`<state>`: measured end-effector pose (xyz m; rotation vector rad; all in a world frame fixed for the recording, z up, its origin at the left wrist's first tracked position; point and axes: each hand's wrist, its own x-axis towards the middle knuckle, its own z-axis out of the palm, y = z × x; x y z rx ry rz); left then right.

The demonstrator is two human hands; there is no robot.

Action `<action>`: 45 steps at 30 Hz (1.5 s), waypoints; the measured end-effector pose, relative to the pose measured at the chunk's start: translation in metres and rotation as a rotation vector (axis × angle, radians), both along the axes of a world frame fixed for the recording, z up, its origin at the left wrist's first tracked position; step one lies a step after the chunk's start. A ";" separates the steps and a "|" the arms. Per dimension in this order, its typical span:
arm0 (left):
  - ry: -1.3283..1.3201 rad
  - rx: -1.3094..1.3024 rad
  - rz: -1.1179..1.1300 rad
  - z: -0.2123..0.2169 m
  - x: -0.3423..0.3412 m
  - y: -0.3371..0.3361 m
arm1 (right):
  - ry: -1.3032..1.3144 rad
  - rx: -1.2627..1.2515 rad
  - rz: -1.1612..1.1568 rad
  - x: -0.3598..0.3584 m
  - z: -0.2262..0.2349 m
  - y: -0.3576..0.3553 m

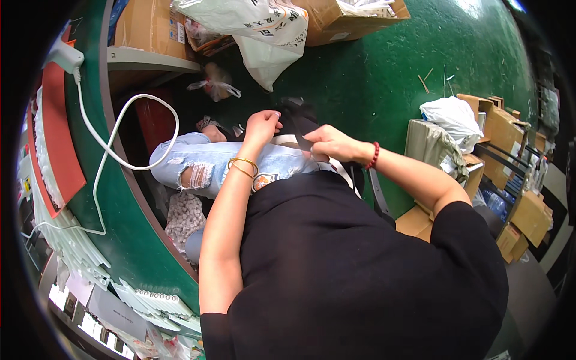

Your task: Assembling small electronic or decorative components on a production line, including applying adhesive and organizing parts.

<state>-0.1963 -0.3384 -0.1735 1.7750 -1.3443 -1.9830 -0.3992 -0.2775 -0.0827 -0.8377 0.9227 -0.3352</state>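
Observation:
My right hand (337,144), with a dark red bead bracelet at the wrist, pinches a black strap-like piece (298,127) above my lap. The strap's upper end runs into a dark bundle (300,109) whose kind I cannot make out. Just left of it, my left hand (263,126) is closed, its fingers curled inward. Whatever those fingers hold, if anything, is hidden. Gold bangles (243,167) circle the left wrist. Beneath both hands are my ripped light-blue jeans (210,161).
A green table (129,231) curves along my left, bearing white tubes (159,300) and a white cable (101,180). Cardboard boxes (354,27) and a white sack (270,45) stand ahead. On the right, a white plastic bag (453,120) sits among stacked boxes (504,135).

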 end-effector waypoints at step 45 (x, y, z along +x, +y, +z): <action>0.732 -0.046 -1.019 0.183 -0.119 0.061 | 0.119 0.245 -1.514 -0.108 0.084 0.080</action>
